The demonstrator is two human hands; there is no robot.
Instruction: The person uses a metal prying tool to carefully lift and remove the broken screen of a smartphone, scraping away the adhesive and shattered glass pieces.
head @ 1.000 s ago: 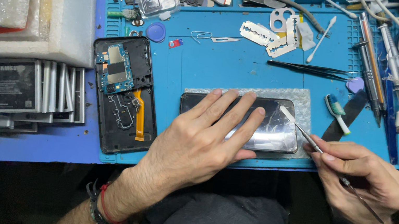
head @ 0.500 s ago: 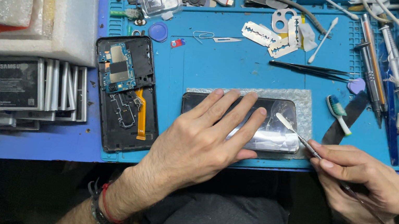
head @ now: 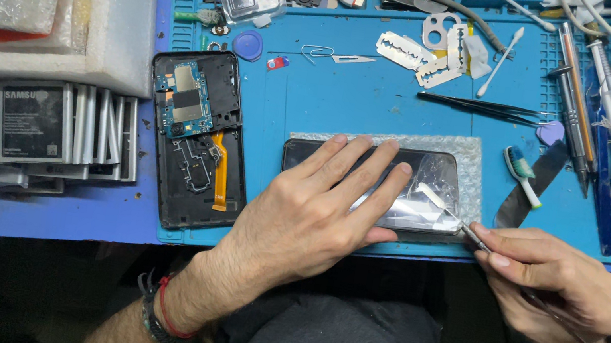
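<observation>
Item: phone screen panel (head: 433, 184), lying flat on a sheet of bubble wrap (head: 476, 161) at the near edge of the blue work mat (head: 331, 111) on my surface.

Left hand (head: 315, 213): fingers spread flat over the panel's left and middle, pressing it down; the grip is open, nothing clasped.

Right hand (head: 555, 281): grip closed on a thin metal blade tool (head: 445, 207), its tip at the panel's right end, where a clear film looks partly lifted and wrinkled.

Progress, as I judge it: film raised at the right end only; the part under my left hand appears not yet freed.

Nearby: opened phone body (head: 197, 139) with circuit board and orange ribbon exposed, apart to the left; razor blades (head: 420, 55), tweezers (head: 485, 105), a small brush (head: 523, 173), untouched.
</observation>
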